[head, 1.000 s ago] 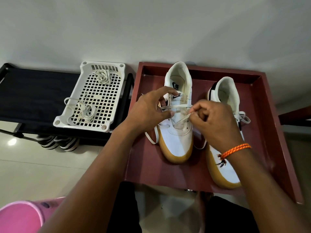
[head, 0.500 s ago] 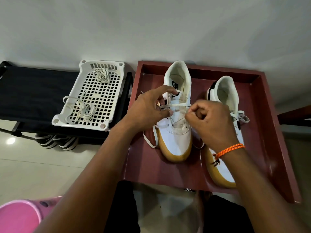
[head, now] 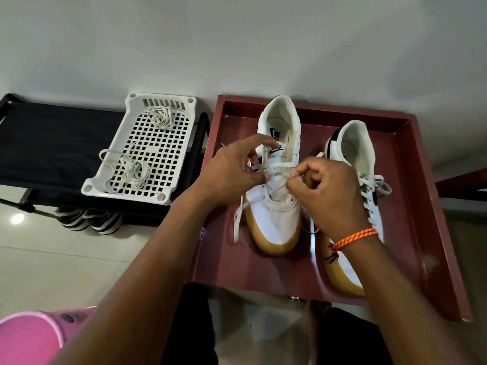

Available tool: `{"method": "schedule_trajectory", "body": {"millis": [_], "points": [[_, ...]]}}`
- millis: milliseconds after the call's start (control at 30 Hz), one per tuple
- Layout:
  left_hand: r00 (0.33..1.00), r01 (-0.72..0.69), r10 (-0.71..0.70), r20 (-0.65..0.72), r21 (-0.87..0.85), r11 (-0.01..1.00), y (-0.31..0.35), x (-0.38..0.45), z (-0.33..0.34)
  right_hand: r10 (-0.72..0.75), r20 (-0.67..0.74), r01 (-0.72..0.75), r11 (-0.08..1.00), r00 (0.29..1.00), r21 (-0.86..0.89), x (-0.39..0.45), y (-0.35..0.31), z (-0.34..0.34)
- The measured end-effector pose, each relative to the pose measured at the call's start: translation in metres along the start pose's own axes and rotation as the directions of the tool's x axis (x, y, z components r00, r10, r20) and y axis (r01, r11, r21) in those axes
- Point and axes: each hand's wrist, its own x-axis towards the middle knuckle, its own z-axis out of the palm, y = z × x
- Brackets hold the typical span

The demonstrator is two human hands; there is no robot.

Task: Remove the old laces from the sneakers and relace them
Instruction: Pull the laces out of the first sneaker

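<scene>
White lace (head: 271, 166) is stretched across the left sneaker (head: 276, 206) in the red tray (head: 421, 233), pinched by the left hand (head: 232, 175) and by the curled fingers of the right hand (head: 329, 196). Beside it, the laced sneaker (head: 353, 159) is seen.

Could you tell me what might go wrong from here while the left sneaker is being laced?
1. The right hand pinches a thin stretch of the lace by the eyelets; it could slip out and undo the crossing.
2. The lace's loose tail trails over the red tray beside the left sneaker; it may snag or end up uneven.
3. The left hand pulling sideways could slide the sneaker.
</scene>
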Motion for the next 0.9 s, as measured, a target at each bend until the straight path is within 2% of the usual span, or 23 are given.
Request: {"method": "schedule_trajectory", "body": {"millis": [67, 133, 200, 333, 400, 467, 533, 600, 667, 700, 733, 833, 900], "points": [[1.0, 0.004, -0.004, 0.002, -0.003, 1.0, -0.001, 0.001, 0.001, 0.004, -0.085, 0.0, 0.999, 0.996, 0.053, 0.001, -0.003, -0.006], [1.0, 0.006, -0.006, 0.004, -0.006, 1.0, -0.001, 0.001, 0.001, -0.004, -0.078, 0.011, 0.996, 0.997, 0.083, -0.001, -0.009, -0.004], [1.0, 0.003, -0.003, 0.003, -0.01, 1.0, -0.001, 0.001, 0.001, 0.004, 0.014, -0.005, 0.998, 1.0, 0.069, -0.006, -0.012, 0.002], [1.0, -0.001, 0.001, 0.0, -0.025, 1.0, -0.002, 0.001, 0.0, -0.031, 0.205, 0.086, 0.96, 0.978, -0.266, -0.014, -0.009, 0.012], [1.0, 0.001, -0.001, 0.0, -0.024, 1.0, -0.001, 0.001, 0.0, -0.036, 0.226, 0.1, 0.956, 0.973, -0.276, -0.014, -0.008, 0.014], [1.0, 0.003, -0.003, 0.002, -0.026, 1.0, 0.0, 0.0, 0.0, -0.026, 0.23, 0.07, 0.979, 0.973, -0.189, -0.012, -0.007, 0.012], [1.0, 0.003, -0.003, 0.002, -0.02, 1.0, 0.001, -0.001, -0.001, 0.012, 0.171, -0.003, 0.999, 0.985, -0.051, -0.007, -0.008, 0.009], [1.0, 0.003, -0.003, 0.006, -0.007, 1.0, 0.002, -0.001, -0.001, 0.052, 0.034, -0.054, 0.997, 0.998, 0.054, -0.003, -0.007, 0.002], [1.0, 0.005, -0.005, 0.008, 0.0, 1.0, 0.003, 0.0, -0.001, 0.042, -0.077, -0.039, 0.999, 0.996, 0.036, -0.001, -0.005, -0.003], [1.0, 0.005, -0.005, 0.005, 0.001, 1.0, 0.003, 0.0, 0.0, 0.02, -0.087, -0.02, 1.0, 0.996, -0.006, -0.002, -0.006, -0.004], [1.0, 0.004, -0.004, 0.001, 0.001, 1.0, 0.003, 0.0, 0.0, 0.005, -0.054, -0.008, 0.999, 0.999, -0.046, -0.003, -0.007, -0.003], [1.0, 0.0, 0.0, 0.0, -0.008, 1.0, 0.003, 0.0, -0.001, -0.016, 0.169, 0.046, 0.984, 0.985, -0.175, -0.012, -0.009, 0.008], [1.0, -0.001, 0.001, 0.0, -0.004, 1.0, 0.004, -0.001, 0.0, -0.031, 0.225, 0.087, 0.967, 0.974, -0.241, -0.015, -0.006, 0.014]]}}
